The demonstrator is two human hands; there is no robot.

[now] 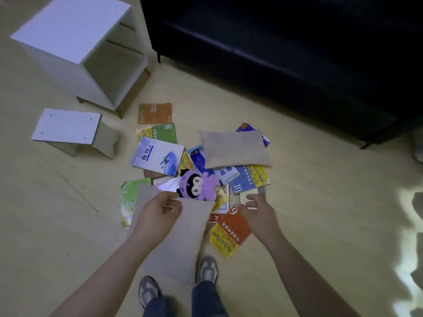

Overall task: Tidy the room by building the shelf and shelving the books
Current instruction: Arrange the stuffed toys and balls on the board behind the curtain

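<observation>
Your left hand (160, 211) has its grip clamped on the top edge of a beige cushion (174, 245), just nearer than the plush toy (198, 185). Right of the toy, your right hand (258, 213) has its grip apart, holding nothing, beside an orange book (229, 234). The other books (158, 157) lie scattered on the floor around the toy, in neither grip. Beyond the toy, a second cushion (233, 148) rests on books. Far left of the toy stands the white shelf (75, 46).

Beige cushion (174, 243), purple plush toy (198, 185), dark sofa (286, 53).
</observation>
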